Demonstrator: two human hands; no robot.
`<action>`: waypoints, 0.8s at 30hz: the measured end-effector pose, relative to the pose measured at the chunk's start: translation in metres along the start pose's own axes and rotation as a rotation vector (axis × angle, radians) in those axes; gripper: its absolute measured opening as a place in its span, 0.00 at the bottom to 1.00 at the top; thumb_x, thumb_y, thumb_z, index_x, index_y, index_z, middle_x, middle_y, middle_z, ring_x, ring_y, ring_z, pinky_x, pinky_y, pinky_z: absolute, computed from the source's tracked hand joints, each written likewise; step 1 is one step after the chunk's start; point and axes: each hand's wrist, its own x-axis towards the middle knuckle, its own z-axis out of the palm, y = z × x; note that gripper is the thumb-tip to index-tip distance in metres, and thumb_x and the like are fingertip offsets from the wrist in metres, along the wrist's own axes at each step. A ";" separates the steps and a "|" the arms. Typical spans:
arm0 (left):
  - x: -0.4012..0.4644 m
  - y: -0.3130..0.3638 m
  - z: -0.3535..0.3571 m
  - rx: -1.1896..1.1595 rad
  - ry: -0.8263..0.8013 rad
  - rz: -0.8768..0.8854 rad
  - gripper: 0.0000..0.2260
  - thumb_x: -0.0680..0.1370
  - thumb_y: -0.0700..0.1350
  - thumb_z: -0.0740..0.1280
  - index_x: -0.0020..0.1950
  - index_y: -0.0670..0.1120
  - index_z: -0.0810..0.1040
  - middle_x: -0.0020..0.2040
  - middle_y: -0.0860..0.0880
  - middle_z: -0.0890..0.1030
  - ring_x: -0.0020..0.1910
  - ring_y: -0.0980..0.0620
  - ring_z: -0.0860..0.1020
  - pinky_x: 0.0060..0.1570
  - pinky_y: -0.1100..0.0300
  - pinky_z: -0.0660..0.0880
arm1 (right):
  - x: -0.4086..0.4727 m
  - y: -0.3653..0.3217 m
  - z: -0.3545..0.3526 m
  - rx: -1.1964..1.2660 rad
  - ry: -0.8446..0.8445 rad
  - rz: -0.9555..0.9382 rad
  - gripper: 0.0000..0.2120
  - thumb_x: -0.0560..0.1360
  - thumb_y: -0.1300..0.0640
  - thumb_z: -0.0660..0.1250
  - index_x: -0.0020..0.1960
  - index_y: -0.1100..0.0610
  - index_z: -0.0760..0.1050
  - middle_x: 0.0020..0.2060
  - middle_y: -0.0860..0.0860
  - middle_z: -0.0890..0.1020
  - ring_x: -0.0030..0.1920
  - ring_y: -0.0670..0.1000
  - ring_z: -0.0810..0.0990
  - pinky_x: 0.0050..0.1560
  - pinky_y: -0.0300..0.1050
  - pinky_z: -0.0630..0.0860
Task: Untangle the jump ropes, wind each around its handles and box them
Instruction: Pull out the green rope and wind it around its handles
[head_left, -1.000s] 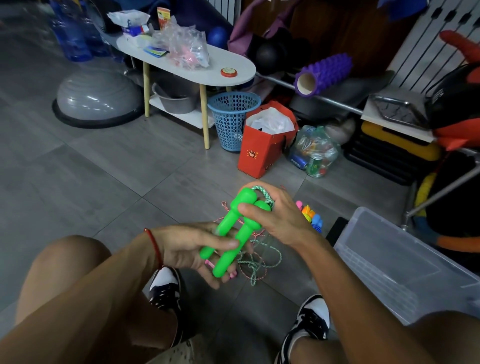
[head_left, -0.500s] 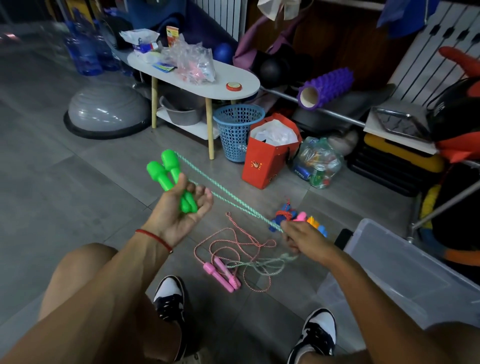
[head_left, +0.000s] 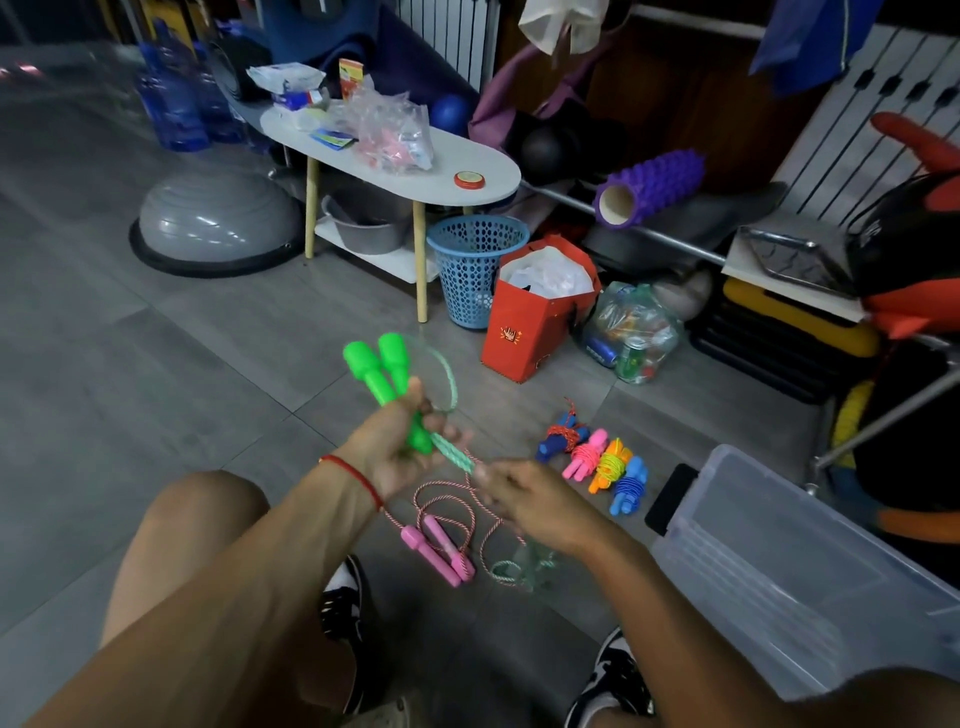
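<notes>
Gripping the two green handles (head_left: 382, 371) side by side, the left hand (head_left: 392, 447) holds them upright above the floor (head_left: 156, 374), fingers curled round their lower ends. Green rope (head_left: 452, 452) loops off the handle tops and runs down to the right hand (head_left: 530, 501), which pinches it just beside the left. That hand is blurred, so the finer finger placement is unclear.

Taking the clear box (head_left: 789, 566) as landmark: it sits open at the right edge of the floor, and nothing shows through its walls. Just left of it lies a dark flat thing (head_left: 670, 499), then a row of four wound ropes (head_left: 597, 462), touching one another. Further left, below the hands, a pink rope (head_left: 441, 545) lies loose, its two handles together, with slack green rope tangled at its right end.

Bare tile stretches wide to the left of the hands. Behind the box, a red bag (head_left: 535, 322) holds white plastic, and a blue basket (head_left: 475, 270) stands by a white counter (head_left: 467, 161).
</notes>
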 end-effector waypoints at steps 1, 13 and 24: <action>0.003 0.008 -0.004 -0.021 0.060 0.062 0.18 0.84 0.53 0.59 0.37 0.47 0.67 0.25 0.50 0.65 0.24 0.53 0.66 0.33 0.55 0.77 | -0.006 0.010 -0.005 0.041 -0.023 0.052 0.20 0.83 0.41 0.57 0.38 0.50 0.74 0.31 0.48 0.73 0.32 0.47 0.72 0.38 0.46 0.70; 0.026 0.011 -0.047 1.068 0.322 0.236 0.15 0.80 0.52 0.68 0.43 0.41 0.75 0.40 0.38 0.78 0.37 0.41 0.78 0.39 0.48 0.79 | -0.035 0.031 -0.059 0.136 -0.037 0.108 0.17 0.85 0.51 0.58 0.43 0.58 0.76 0.27 0.47 0.67 0.30 0.47 0.68 0.38 0.43 0.69; -0.015 -0.044 0.002 0.796 -0.292 0.218 0.18 0.80 0.53 0.67 0.49 0.37 0.78 0.38 0.39 0.78 0.31 0.48 0.74 0.36 0.56 0.75 | -0.003 -0.009 -0.041 0.184 -0.138 0.090 0.16 0.82 0.50 0.64 0.44 0.60 0.81 0.26 0.48 0.71 0.28 0.45 0.66 0.30 0.37 0.64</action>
